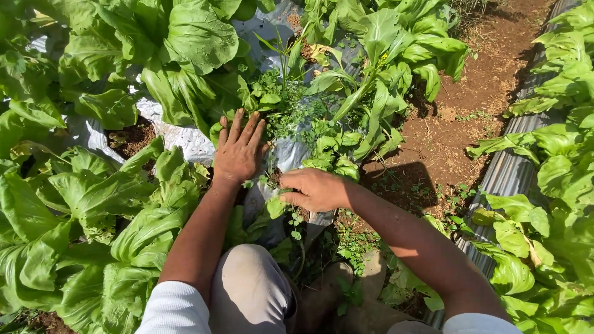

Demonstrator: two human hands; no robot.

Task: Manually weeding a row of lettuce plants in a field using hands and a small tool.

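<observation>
My left hand [239,148] lies flat, fingers spread, on the silver plastic mulch sheet [185,139] beside a large leafy green plant [179,68]. My right hand [315,188] is closed around small green weeds [278,204] growing at a hole in the sheet, just below and right of my left hand. More weeds [284,102] with small leaves stand just beyond both hands. My knee in grey trousers [247,291] is at the bottom.
Big leafy greens [74,210] crowd the left side and another clump [396,55] stands at the top right. A bare brown soil path [458,117] runs on the right. A second mulch-covered bed [513,167] with greens lies at far right.
</observation>
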